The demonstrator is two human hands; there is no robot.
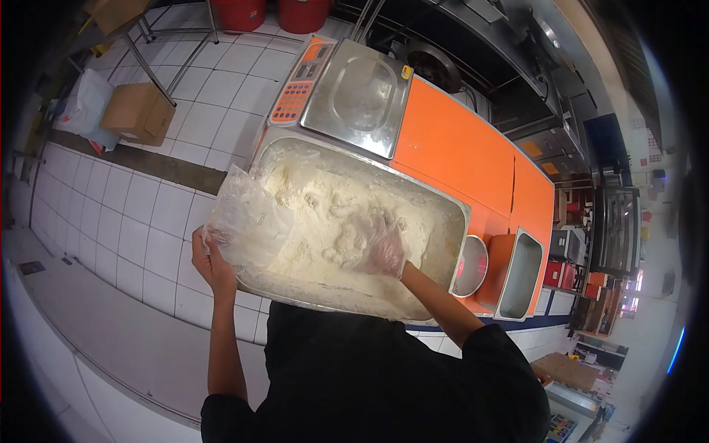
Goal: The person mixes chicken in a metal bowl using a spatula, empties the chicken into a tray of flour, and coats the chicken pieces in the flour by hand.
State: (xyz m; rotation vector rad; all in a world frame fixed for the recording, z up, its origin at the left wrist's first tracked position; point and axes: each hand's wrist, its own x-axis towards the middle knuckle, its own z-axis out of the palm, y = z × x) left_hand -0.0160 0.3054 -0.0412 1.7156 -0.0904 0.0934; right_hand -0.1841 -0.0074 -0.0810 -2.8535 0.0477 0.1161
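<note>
A large metal tray (436, 282) holds pale flour (317, 199), heaped and clumpy. My left hand (210, 258) is closed on the edge of a clear plastic bag (255, 221), which hangs over the tray's left end and is dusted with flour. My right hand (384, 247), in a clear plastic glove, is down in the flour right of the middle. Its fingers are partly covered by flour and blurred by the glove, so whether they are closed on anything does not show.
Behind the tray stands a scale (354, 96) with a metal plate and keypad. An orange tabletop (458, 148) extends right, with a round bowl (471, 267) and a deep metal pan (521, 277). A cardboard box (139, 113) and red buckets (303, 13) are on the floor.
</note>
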